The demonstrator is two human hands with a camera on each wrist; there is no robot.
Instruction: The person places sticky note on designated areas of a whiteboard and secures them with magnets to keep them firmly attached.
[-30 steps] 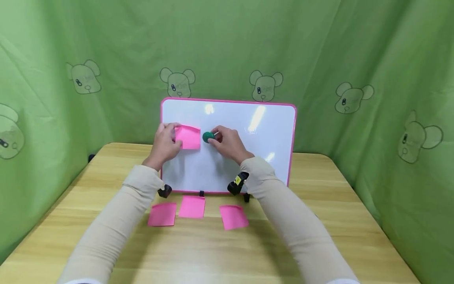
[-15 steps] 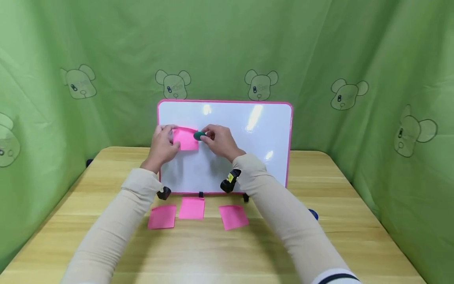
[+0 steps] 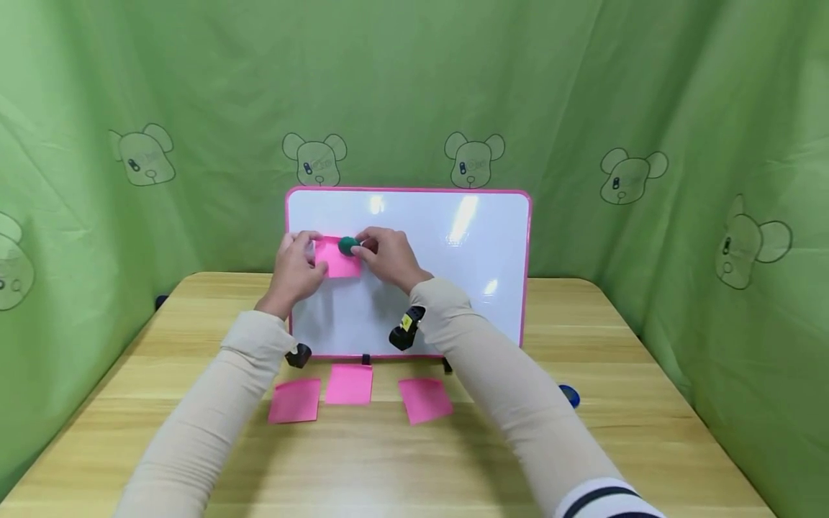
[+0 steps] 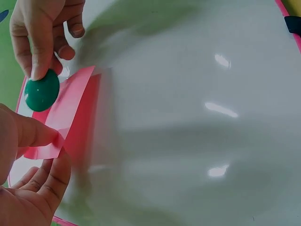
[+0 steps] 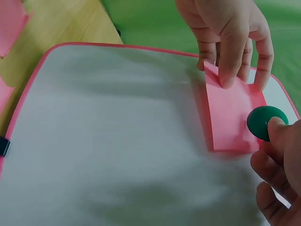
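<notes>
A pink sticky note (image 3: 340, 267) is held against the upper left of a pink-framed whiteboard (image 3: 414, 316). My left hand (image 3: 296, 272) pinches its left side between thumb and fingers; in the left wrist view the note (image 4: 70, 106) bends and its free edge stands off the board. My right hand (image 3: 391, 257) pinches a round green magnet (image 3: 348, 246) by its edge, in front of the note's upper right part. The right wrist view shows the magnet (image 5: 264, 121) over the note (image 5: 233, 113); whether they touch I cannot tell.
Pink notes lie on the wooden table before the board: one at the left (image 3: 294, 401), one in the middle (image 3: 350, 384), one at the right (image 3: 425, 400). A blue round object (image 3: 570, 395) sits beside my right forearm. Green curtain (image 3: 414, 86) surrounds the table.
My right hand has moved left with the green magnet, from beside the note to in front of its upper right part. My left hand keeps its hold on the note. The blue object has come into view.
</notes>
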